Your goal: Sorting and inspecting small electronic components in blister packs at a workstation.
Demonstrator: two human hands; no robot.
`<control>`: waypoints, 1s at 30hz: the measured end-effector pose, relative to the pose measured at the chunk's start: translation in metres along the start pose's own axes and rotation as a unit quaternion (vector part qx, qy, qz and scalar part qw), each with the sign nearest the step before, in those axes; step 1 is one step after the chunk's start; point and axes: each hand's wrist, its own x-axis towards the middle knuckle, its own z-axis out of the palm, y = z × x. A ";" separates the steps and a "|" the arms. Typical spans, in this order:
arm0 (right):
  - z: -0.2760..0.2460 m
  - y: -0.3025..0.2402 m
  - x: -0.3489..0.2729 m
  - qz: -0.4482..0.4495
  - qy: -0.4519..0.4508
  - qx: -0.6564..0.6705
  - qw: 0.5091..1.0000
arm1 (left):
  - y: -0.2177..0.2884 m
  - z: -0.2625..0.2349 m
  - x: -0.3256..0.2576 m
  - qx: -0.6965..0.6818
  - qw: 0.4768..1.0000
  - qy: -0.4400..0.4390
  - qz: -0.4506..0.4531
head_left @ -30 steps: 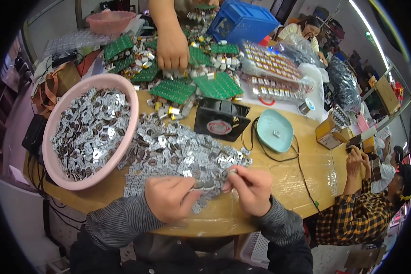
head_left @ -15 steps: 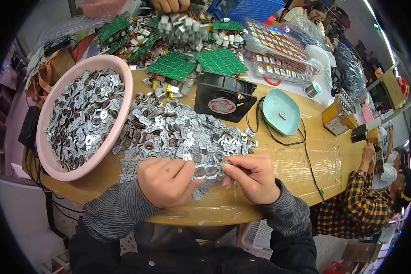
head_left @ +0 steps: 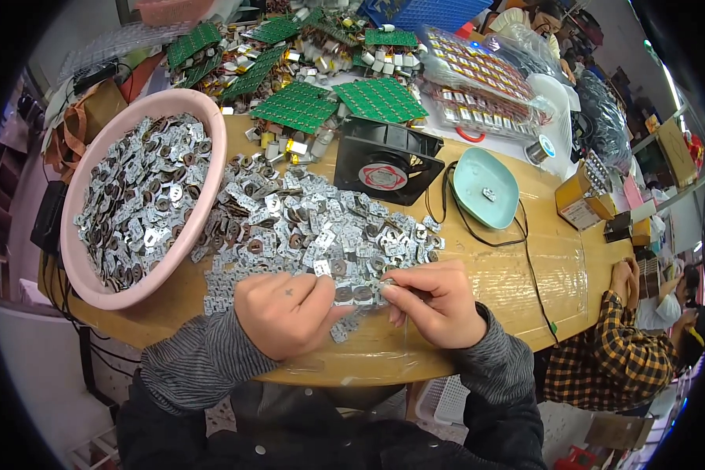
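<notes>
- As the thumb and forefinger of the right hand (head_left: 439, 305) pinch the right end of a short strip of grey pieces with dark discs (head_left: 355, 295), the left hand (head_left: 286, 317) grips its other end, fingers curled in and thumb along the lower edge; the exact contact there is partly hidden.
- Just beyond the knuckles, a loose heap of similar pieces (head_left: 321, 223) spreads over the brown table (head_left: 517, 309), nearest the left hand.
- To the left of the heap, a tilted pink basin (head_left: 218, 149) holds many more of them.
- Behind the heap stands a black fan (head_left: 382, 172) with a red-and-white centre label.
- Right of the fan, a teal dish (head_left: 486, 171) contains one small piece (head_left: 488, 193), and a black cable (head_left: 534, 278) runs beside it.
- Farther back, green circuit boards (head_left: 380, 100) lie among small components, left of stacked clear trays (head_left: 482, 66).
- At the right, a yellow box (head_left: 580, 205) sits near a co-worker's plaid sleeve (head_left: 603, 345).
</notes>
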 end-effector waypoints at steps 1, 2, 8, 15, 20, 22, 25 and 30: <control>0.000 -0.001 0.000 0.003 0.002 -0.006 1.000 | -0.001 0.000 0.000 0.001 1.000 -0.001 0.002; 0.000 -0.001 0.001 0.005 0.005 -0.012 1.000 | -0.002 0.000 0.001 0.001 1.000 0.000 0.003; 0.006 0.002 0.004 0.060 0.020 0.041 0.997 | -0.010 0.001 0.001 0.044 0.997 -0.012 0.064; 0.003 -0.006 -0.002 0.096 0.043 0.001 0.994 | -0.006 0.019 -0.011 -0.008 0.990 0.101 0.097; 0.007 0.028 -0.011 0.112 0.154 0.050 0.980 | -0.002 0.016 -0.012 0.041 0.990 0.123 0.056; 0.007 0.042 -0.008 0.130 0.190 0.085 0.969 | 0.001 0.013 -0.016 0.041 0.990 0.124 0.044; 0.002 0.060 0.000 0.144 0.185 0.054 0.971 | 0.002 0.012 -0.018 0.052 0.989 0.130 0.049; 0.005 0.055 -0.005 0.134 0.239 0.013 0.962 | 0.004 0.017 -0.014 0.016 0.989 0.141 0.032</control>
